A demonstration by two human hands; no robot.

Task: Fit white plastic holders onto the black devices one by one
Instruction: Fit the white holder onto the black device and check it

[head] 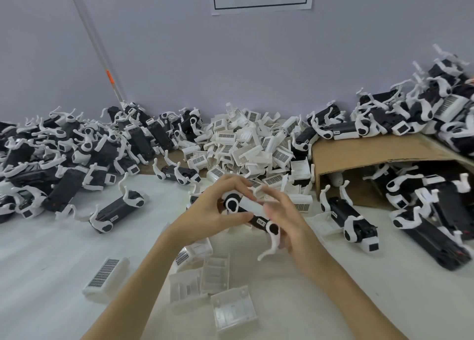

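a heap of white plastic holders [246, 144] lies against the wall at the table's far middle. piles of black devices with white curved arms [77, 149] lie to its left, more [415, 113] to its right on a flattened brown cardboard box [359, 152]. loose clear-white plastic holders [215, 285] lie nearest, below the left hand [213, 211] and right hand [289, 221].

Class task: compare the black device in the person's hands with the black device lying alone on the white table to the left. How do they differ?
The held device is off the table, gripped by the left hand and right hand; the table device lies untouched. The held device has a white holder along its top; the table device shows none. Both have white curved arms.
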